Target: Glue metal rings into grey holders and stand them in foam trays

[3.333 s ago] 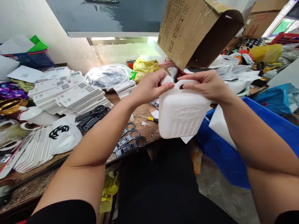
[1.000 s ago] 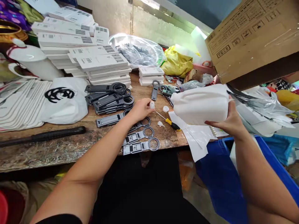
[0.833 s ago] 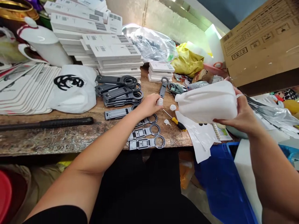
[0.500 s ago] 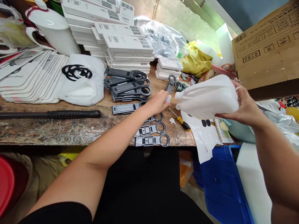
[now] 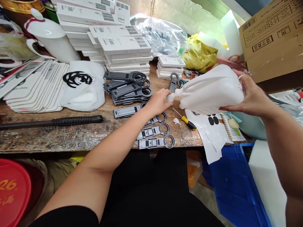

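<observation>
1. Presently we note the right hand (image 5: 251, 96) gripping a white plastic jug (image 5: 210, 91) by its base end, fingers wrapped under and over it; the jug is held on its side, above the table (image 5: 59, 135), neck pointing left.
2. We record the left hand (image 5: 159, 101) at the jug's neck, fingers closed on a small white cap (image 5: 169, 97). Whether the cap is seated on the spout or only touching it, we cannot tell; the view there is too small.
3. Below the jug we see white paper sheets (image 5: 210, 132) hanging over the table edge, and just left of them a yellow-handled screwdriver (image 5: 187, 119) with a small white bit (image 5: 176, 120) beside it.
4. Near the left wrist lie flat grey ring-ended parts (image 5: 155, 142) in a row; a darker pile of similar parts (image 5: 129, 86) sits behind them.
5. Farther back: stacked white boxes (image 5: 118, 47), a clear plastic bag (image 5: 165, 36), a yellow bag (image 5: 200, 55).
6. At right, a cardboard box (image 5: 272, 41) overhangs; a blue crate (image 5: 234, 189) stands below the table edge.
7. A black rod (image 5: 54, 121) lies along the table at left.
</observation>
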### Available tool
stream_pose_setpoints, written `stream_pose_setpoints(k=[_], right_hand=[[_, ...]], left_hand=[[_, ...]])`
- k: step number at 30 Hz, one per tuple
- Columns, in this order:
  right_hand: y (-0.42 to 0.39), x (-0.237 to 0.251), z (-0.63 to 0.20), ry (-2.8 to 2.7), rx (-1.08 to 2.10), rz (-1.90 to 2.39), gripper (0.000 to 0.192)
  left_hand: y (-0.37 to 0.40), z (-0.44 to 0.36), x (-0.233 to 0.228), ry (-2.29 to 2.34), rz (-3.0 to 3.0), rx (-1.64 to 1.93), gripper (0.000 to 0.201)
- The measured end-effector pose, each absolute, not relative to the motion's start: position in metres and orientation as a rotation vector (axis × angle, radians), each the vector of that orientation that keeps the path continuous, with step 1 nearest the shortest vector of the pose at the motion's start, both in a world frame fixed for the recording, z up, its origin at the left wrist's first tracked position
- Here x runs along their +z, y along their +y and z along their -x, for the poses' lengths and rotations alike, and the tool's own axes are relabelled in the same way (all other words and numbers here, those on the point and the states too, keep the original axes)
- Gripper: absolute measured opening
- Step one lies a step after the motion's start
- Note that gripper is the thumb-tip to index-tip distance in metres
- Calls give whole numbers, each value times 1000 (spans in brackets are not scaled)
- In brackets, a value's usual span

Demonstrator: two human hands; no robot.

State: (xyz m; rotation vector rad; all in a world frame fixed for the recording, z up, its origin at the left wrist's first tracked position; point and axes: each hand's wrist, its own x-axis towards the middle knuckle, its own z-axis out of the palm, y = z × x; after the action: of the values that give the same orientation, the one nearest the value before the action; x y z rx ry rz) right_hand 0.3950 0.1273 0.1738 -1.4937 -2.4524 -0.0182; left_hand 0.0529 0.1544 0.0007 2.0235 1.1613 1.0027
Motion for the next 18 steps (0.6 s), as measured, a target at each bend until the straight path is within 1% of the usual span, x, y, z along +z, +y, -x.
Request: stream_pose_setpoints(k=[8, 12, 16, 18], right_hand=[[134, 184, -393, -2459, 34, 1619, 144], [132, 188, -392, -2493, 48, 1592, 143], [117, 198, -402, -2480, 51, 1609, 147], [102, 205, -412, -2448, 63, 1625, 145]], left_hand=[[155, -53, -1, 1138, -2019, 1011, 30], [154, -53, 1, 1138, -2033, 1012, 29], [150, -55, 6, 1105, -1987, 1010, 31], [146, -60, 9, 1082, -1937, 973, 31]])
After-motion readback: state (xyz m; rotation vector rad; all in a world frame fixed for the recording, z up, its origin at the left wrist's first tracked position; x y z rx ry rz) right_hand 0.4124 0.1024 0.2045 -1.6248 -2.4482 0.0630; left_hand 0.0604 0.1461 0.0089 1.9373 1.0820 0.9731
